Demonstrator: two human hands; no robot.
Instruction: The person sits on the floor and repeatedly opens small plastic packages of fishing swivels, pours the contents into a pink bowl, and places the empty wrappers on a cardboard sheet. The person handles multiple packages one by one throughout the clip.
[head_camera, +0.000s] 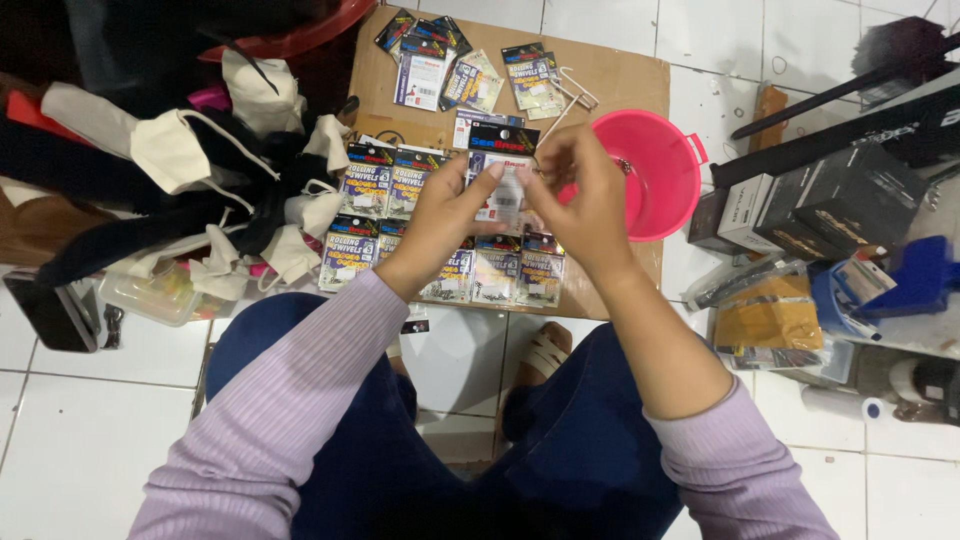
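Note:
My left hand (447, 212) pinches the left side of a small clear plastic packet (508, 195) with a dark header card. My right hand (582, 192) grips the same packet at its right edge, fingers curled over it. Both hands hover above a brown cardboard sheet (620, 75) on the tiled floor. Under the hands lie rows of similar small packets (368, 180) with blue and yellow cards. Several more packets (430, 60) lie at the far end of the sheet.
A pink plastic bucket (660, 175) stands right of the hands. A heap of cloth pouches (200, 170) lies at left. Black boxes (820, 200), a blue object (915, 275) and wrapped bundles (770, 320) crowd the right. A dark phone (50, 310) lies far left.

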